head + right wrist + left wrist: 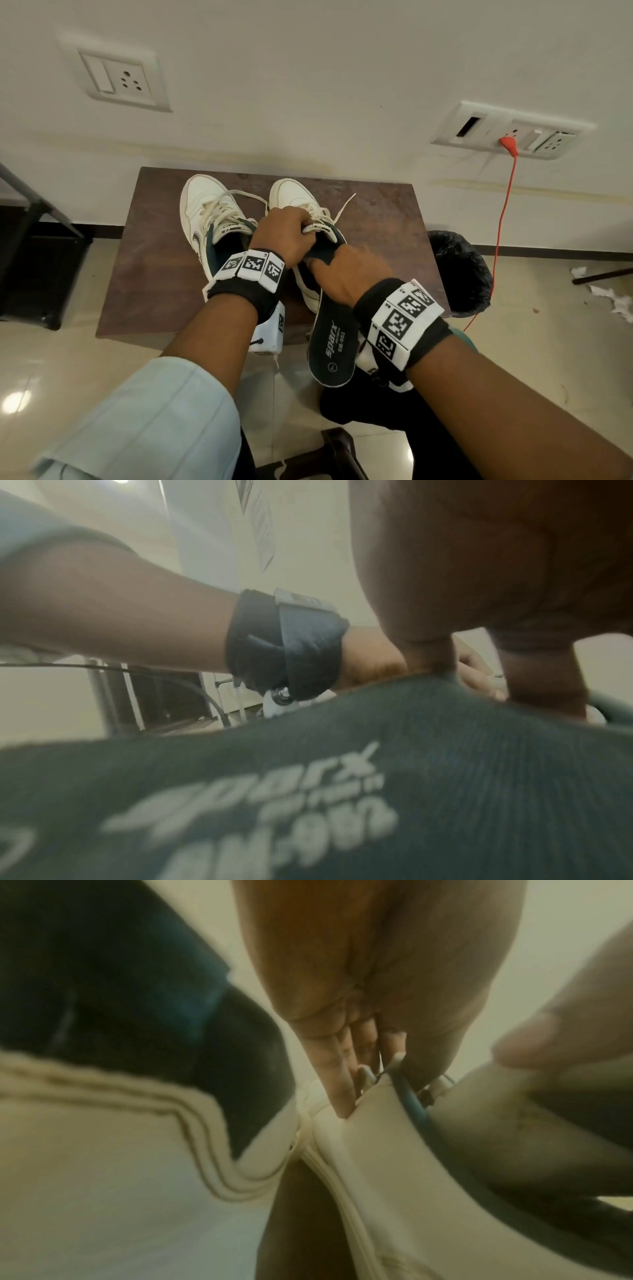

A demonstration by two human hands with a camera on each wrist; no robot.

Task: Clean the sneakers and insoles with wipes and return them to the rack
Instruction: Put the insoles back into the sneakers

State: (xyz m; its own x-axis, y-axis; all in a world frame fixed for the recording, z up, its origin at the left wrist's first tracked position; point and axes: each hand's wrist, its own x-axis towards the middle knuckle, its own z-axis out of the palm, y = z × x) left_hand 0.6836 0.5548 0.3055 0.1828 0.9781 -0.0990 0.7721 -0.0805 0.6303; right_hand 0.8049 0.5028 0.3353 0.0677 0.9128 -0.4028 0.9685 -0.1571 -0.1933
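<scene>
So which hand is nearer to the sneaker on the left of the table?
The left hand. It grips the tongue of the right sneaker, next to the left sneaker. The right hand holds the insole farther off.

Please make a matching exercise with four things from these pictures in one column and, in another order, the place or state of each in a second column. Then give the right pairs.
1. insole
2. left hand
3. sneaker on the left
4. orange cable

A. plugged into a wall socket
B. stands untouched on the brown table
C. half out of a shoe, held by the right hand
D. grips a shoe's tongue

Pairs: 1-C, 2-D, 3-B, 4-A
</scene>
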